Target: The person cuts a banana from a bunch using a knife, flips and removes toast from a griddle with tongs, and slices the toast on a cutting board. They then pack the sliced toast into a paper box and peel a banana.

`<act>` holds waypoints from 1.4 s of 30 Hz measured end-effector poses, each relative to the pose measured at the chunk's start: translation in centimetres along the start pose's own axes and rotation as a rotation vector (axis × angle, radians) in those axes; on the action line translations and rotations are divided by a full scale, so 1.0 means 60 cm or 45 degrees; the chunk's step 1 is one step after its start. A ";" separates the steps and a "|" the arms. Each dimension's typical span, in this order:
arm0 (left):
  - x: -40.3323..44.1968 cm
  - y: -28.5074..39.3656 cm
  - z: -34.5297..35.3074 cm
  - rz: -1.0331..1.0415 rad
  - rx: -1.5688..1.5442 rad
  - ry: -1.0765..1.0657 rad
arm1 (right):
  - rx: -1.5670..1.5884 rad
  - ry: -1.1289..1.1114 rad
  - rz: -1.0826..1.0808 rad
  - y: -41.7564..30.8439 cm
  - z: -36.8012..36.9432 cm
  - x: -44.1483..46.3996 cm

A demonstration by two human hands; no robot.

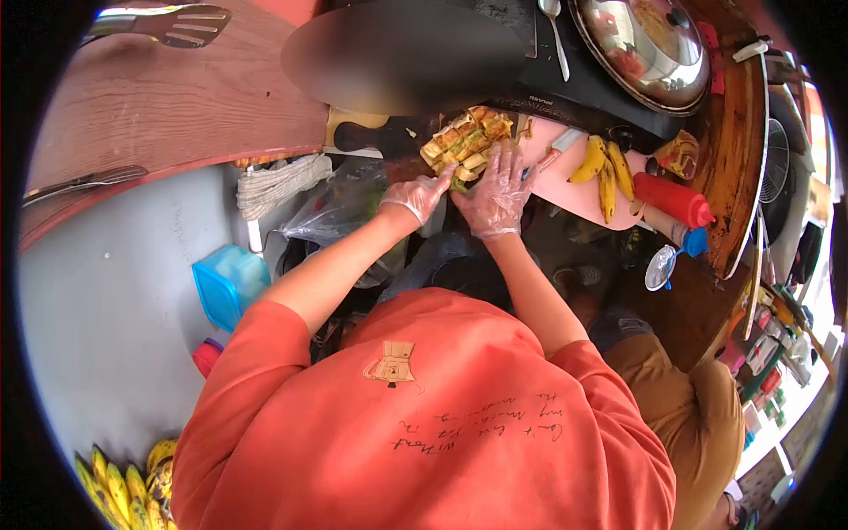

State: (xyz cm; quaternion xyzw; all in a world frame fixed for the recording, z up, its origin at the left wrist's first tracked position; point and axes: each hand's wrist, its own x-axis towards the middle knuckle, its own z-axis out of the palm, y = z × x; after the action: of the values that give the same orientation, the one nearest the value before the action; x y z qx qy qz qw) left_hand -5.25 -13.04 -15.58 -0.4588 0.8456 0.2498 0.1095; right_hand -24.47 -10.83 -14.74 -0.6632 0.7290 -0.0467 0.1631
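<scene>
Browned, folded food (465,140), cut into pieces, lies at the near edge of the work surface. My left hand (417,196), in a clear plastic glove, has its fingers closed at the near left side of the food. My right hand (496,193), gloved the same way, rests against the right side with its fingers stretched out and slightly apart. Between the two hands, some greenish bits show at the food's near end. What lies under the right palm is hidden. A knife (560,148) is on the pink cutting board (587,196), right of my right hand.
Yellow bananas (604,172) and a red squeeze bottle (673,200) are on the right. Behind stands a black stove (565,104) with a lidded pan (649,53). A cloth (281,184) hangs left, above a blue container (231,284). Another person's leg (676,397) is at lower right.
</scene>
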 end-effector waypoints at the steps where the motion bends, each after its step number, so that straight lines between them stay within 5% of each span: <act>1: 0.002 0.001 0.002 0.008 0.007 0.002 | -0.045 -0.101 0.023 0.000 0.000 0.002; 9: 0.008 0.032 -0.088 -0.032 -0.025 -0.115 | -0.039 -0.010 -0.015 0.002 -0.003 -0.002; 31: -0.078 -0.016 0.007 -0.046 0.024 0.083 | -0.046 0.014 -0.011 -0.001 -0.002 -0.003; 42: -0.250 -0.023 -0.079 -0.185 0.015 -0.065 | -0.035 0.010 0.004 0.004 -0.002 -0.002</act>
State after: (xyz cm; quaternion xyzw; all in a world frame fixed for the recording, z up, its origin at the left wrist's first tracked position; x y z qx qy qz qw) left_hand 4.42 -5.30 -5.77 -0.5117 0.8086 0.2478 0.1516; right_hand -24.75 -10.68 -14.68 -0.6642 0.7311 -0.0390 0.1512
